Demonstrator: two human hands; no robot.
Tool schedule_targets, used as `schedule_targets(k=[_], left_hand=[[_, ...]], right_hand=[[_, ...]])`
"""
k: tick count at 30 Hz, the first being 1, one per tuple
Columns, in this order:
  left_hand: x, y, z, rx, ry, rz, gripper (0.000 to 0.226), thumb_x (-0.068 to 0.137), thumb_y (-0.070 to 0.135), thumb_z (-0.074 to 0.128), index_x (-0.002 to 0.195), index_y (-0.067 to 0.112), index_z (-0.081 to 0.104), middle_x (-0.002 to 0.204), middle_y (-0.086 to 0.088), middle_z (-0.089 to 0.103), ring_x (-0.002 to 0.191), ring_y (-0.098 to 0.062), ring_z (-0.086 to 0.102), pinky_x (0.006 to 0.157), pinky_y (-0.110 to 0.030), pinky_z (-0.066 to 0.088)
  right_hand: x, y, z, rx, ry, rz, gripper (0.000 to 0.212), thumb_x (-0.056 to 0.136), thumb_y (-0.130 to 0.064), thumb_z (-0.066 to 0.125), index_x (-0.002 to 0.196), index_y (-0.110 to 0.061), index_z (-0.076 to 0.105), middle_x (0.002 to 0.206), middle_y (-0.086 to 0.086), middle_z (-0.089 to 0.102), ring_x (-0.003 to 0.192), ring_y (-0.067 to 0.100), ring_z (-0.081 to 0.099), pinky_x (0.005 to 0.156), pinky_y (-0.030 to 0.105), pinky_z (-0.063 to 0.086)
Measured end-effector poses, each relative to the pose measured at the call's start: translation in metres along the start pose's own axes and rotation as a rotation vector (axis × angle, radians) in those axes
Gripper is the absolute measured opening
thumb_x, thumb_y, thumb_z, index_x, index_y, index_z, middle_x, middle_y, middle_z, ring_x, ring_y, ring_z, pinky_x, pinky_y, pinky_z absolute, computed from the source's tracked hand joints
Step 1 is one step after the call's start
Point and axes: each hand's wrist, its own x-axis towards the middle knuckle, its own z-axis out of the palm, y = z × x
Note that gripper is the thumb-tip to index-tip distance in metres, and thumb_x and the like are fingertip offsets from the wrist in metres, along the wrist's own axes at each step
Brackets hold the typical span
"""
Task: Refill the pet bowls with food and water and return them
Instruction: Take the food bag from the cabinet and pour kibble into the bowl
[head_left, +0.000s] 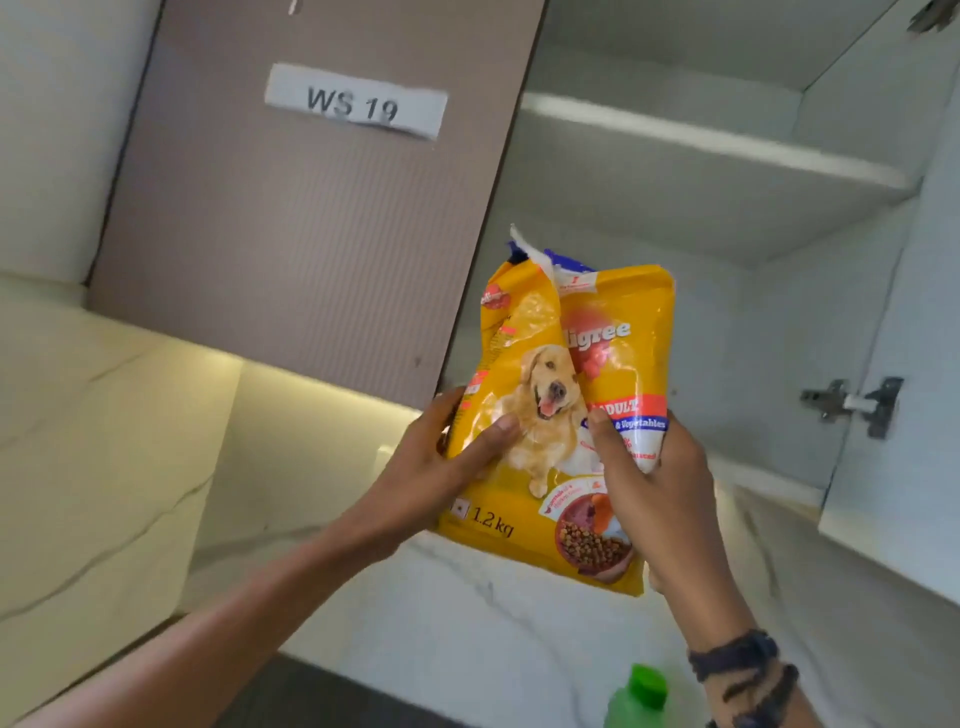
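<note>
A yellow dog food bag (540, 364) with a dog picture and "1.2 kg" is held upright in front of an open wall cabinet. Its top is torn open and creased. My left hand (441, 467) grips the bag's left edge, thumb across the front. My right hand (649, 488) grips the lower right side, thumb on the front. No pet bowls are in view.
The open cabinet (717, 156) has bare white shelves; its door (893, 415) swings out at the right with metal hinges. A closed brown door (291, 234) labelled "WS 19" is at the left. A green-capped bottle (641, 696) stands on the marble counter (467, 613) below.
</note>
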Motion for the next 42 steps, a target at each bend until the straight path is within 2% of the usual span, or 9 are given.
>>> schedule_targets(k=[7,15,23,29,33,36,38,40,42], left_hand=[[-0.159,-0.108,-0.058,0.032,0.271,-0.391,0.066,0.070,0.049,0.081,0.125,0.023,0.055,0.114,0.001,0.073,0.096,-0.011,0.072,0.079,-0.032,0.060],[-0.272,-0.207,-0.123,0.151,0.540,-0.580,0.082,0.062,0.055,0.084,0.131,0.036,0.046,0.118,0.012,0.067,0.105,-0.004,0.067,0.090,-0.042,0.057],[-0.263,-0.269,-0.177,0.307,0.439,-0.544,0.086,0.075,0.041,0.081,0.143,0.040,0.029,0.138,0.017,0.052,0.126,-0.003,0.052,0.102,-0.044,0.049],[-0.272,-0.285,-0.190,0.238,0.354,-0.642,0.114,0.063,0.068,0.077,0.150,0.050,0.005,0.155,0.016,0.030,0.138,-0.001,0.038,0.110,-0.043,0.042],[-0.265,-0.272,-0.195,0.021,0.365,-0.734,0.114,0.054,0.084,0.066,0.147,0.054,0.007,0.134,0.041,0.047,0.125,0.012,0.048,0.104,-0.021,0.043],[-0.251,-0.259,-0.192,-0.069,0.259,-0.845,0.101,0.048,0.093,0.058,0.132,0.068,0.008,0.120,0.043,0.056,0.114,0.011,0.057,0.098,-0.018,0.045],[-0.243,-0.257,-0.188,-0.177,0.218,-0.908,0.096,0.046,0.091,0.063,0.129,0.063,0.024,0.119,0.026,0.065,0.104,0.005,0.065,0.087,-0.018,0.051],[-0.237,-0.253,-0.188,-0.135,0.125,-0.959,0.075,0.061,0.079,0.060,0.127,0.051,0.038,0.104,0.018,0.074,0.093,0.002,0.070,0.072,-0.015,0.053],[-0.228,-0.250,-0.192,0.005,0.100,-0.880,0.062,0.076,0.077,0.046,0.127,0.041,0.048,0.097,0.018,0.075,0.094,0.000,0.070,0.076,-0.018,0.053]], right_hand=[[-0.176,0.068,0.077,0.090,-0.400,0.183,0.026,0.086,-0.049,0.068,0.092,-0.023,0.066,0.080,-0.007,0.074,0.073,0.006,0.070,0.071,0.037,0.056],[-0.294,0.133,0.191,0.228,-0.767,0.501,0.016,0.092,-0.020,0.068,0.108,-0.016,0.067,0.092,-0.009,0.075,0.081,-0.003,0.071,0.071,0.011,0.051],[-0.305,0.170,0.279,0.207,-0.781,0.593,0.014,0.095,-0.026,0.064,0.110,-0.029,0.065,0.105,-0.011,0.073,0.096,0.000,0.070,0.082,0.028,0.054],[-0.322,0.148,0.274,0.337,-0.485,0.866,0.088,0.082,-0.010,0.077,0.150,-0.034,0.025,0.161,-0.005,0.028,0.145,0.007,0.033,0.111,0.032,0.036],[-0.352,0.124,0.263,0.472,-0.771,0.714,0.112,0.062,0.004,0.071,0.150,-0.039,0.016,0.154,-0.019,0.034,0.138,-0.002,0.042,0.099,0.023,0.049],[-0.357,0.131,0.275,0.262,-1.080,0.628,0.071,0.073,-0.020,0.085,0.129,-0.044,0.048,0.127,-0.018,0.062,0.122,0.003,0.058,0.094,0.016,0.050],[-0.339,0.143,0.284,0.191,-1.001,0.600,0.052,0.067,-0.034,0.090,0.105,-0.054,0.061,0.105,-0.034,0.067,0.106,-0.010,0.062,0.092,0.013,0.049],[-0.317,0.156,0.282,0.128,-0.871,0.507,0.068,0.062,-0.018,0.095,0.106,-0.056,0.060,0.101,-0.049,0.060,0.101,-0.018,0.059,0.087,0.005,0.044],[-0.309,0.159,0.273,0.135,-0.815,0.499,0.077,0.060,-0.018,0.096,0.111,-0.060,0.057,0.104,-0.033,0.069,0.102,-0.005,0.065,0.093,0.019,0.052]])
